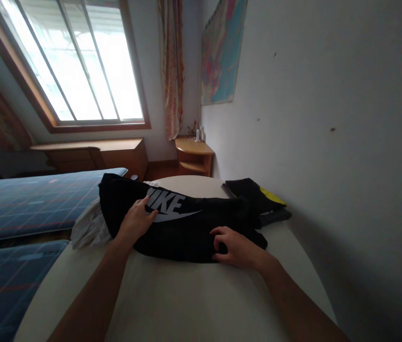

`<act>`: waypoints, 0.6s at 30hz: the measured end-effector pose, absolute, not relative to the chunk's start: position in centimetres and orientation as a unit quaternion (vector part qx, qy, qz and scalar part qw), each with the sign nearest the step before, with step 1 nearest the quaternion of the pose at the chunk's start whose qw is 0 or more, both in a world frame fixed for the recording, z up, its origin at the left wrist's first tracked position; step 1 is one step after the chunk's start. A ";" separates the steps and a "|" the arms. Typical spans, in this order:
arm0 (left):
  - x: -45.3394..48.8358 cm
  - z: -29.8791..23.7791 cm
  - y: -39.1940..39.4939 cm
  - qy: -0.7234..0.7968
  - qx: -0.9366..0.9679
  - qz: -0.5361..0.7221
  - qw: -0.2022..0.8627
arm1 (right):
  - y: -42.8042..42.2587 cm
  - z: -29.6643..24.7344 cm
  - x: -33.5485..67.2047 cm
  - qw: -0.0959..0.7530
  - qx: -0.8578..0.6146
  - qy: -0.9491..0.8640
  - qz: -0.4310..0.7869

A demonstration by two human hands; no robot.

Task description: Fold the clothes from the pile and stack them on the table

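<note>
One black garment (186, 242) was stretched near the far edge of the surface (197, 299) | two hands: left hand (137, 219) was laid on it, thumb spread; right hand (237, 248) was half curled over it, thumb apart | one grey cloth (88, 228) was bunched by the left edge | one black-and-yellow bundle (252, 192) was set far right

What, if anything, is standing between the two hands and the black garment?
Nothing visible. The left hand is directly at the left part of the black garment, and the right hand is at its right part, without any object between.
</note>
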State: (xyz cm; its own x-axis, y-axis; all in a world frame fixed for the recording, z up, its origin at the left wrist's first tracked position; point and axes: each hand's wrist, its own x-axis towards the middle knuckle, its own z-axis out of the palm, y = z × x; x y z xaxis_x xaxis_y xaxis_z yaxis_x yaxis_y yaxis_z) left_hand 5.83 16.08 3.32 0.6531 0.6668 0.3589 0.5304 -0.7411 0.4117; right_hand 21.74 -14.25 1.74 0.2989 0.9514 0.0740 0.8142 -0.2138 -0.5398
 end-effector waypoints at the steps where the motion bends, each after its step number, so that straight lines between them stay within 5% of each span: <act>1: 5.8 3.3 16.0 0.336 0.898 0.250 0.136 | -14.3 1.6 21.9 0.250 -0.766 -0.577 0.136; 18: 5.7 3.2 16.1 0.347 0.902 0.229 0.119 | -14.2 1.9 22.5 0.256 -0.794 -0.537 0.121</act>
